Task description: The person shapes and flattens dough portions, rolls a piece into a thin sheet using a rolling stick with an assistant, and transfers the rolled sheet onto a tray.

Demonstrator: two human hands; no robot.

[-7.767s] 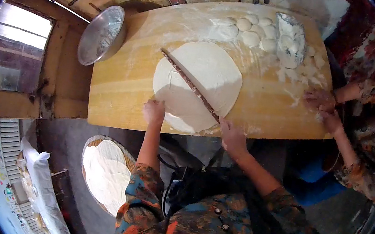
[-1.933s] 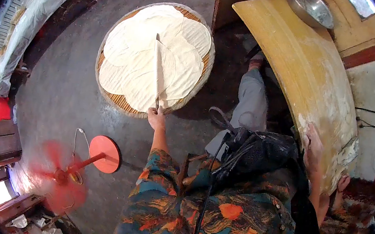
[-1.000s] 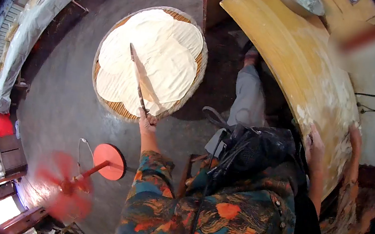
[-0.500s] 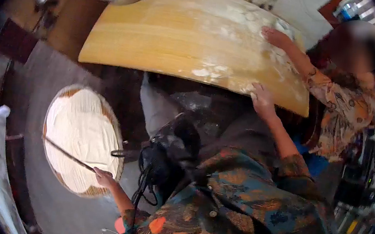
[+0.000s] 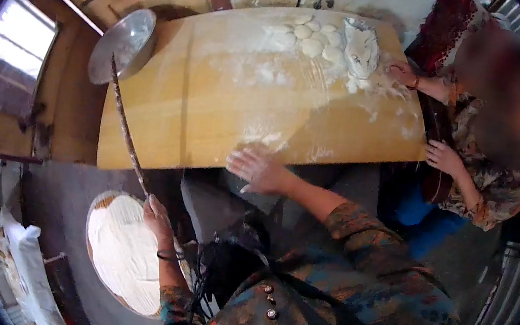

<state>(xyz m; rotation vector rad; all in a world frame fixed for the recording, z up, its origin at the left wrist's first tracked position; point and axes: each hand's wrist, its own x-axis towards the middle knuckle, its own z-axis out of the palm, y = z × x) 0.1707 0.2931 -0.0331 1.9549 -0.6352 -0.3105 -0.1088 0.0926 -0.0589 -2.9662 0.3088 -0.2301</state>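
My left hand (image 5: 159,220) is wrapped round the near end of a long thin rolling pin (image 5: 125,126), dusted with flour. The pin slants up past the table's left part, and its far tip overlaps the metal bowl in view. My right hand (image 5: 260,170) is at the near edge of the wooden table (image 5: 220,115), palm down with fingers spread and nothing held. Loose flour (image 5: 262,137) lies just beyond its fingers. Below my left hand, thin pale dough sheets (image 5: 129,253) cover a round woven tray (image 5: 97,207) low on the left.
A metal bowl (image 5: 141,31) stands at the table's far left corner. Several round dough pieces (image 5: 313,45) lie at the back beside a floury plastic bag (image 5: 360,48). A co-worker sits at the right end, one hand (image 5: 402,73) on the table, another (image 5: 445,158) at its edge.
My left hand has raised the rolling pin from over the dough sheets to beside the table. My right hand has moved left along the table edge. The view has shifted.
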